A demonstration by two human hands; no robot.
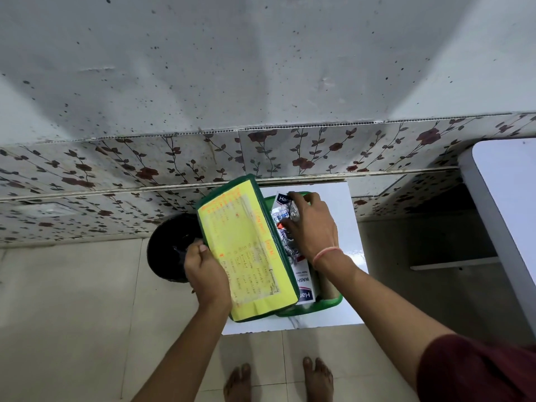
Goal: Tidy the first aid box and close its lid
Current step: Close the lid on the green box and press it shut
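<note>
A green first aid box (pixel 333 303) stands on a small white table (pixel 352 216) against the wall. Its green lid (pixel 246 248), with a yellow handwritten sheet inside, is tilted up on the left. My left hand (pixel 206 274) grips the lid's left edge. My right hand (pixel 311 224) reaches into the box, fingers closed on silver pill strips (pixel 282 213) near the far end. White Hansaplast packets (pixel 304 284) lie inside, partly hidden by the lid and my hand.
A black round object (pixel 168 248) sits on the floor left of the table. A white tabletop (pixel 507 198) juts in at the right. The flowered tile wall (pixel 319 152) runs behind. My bare feet (pixel 278 381) stand on beige floor tiles.
</note>
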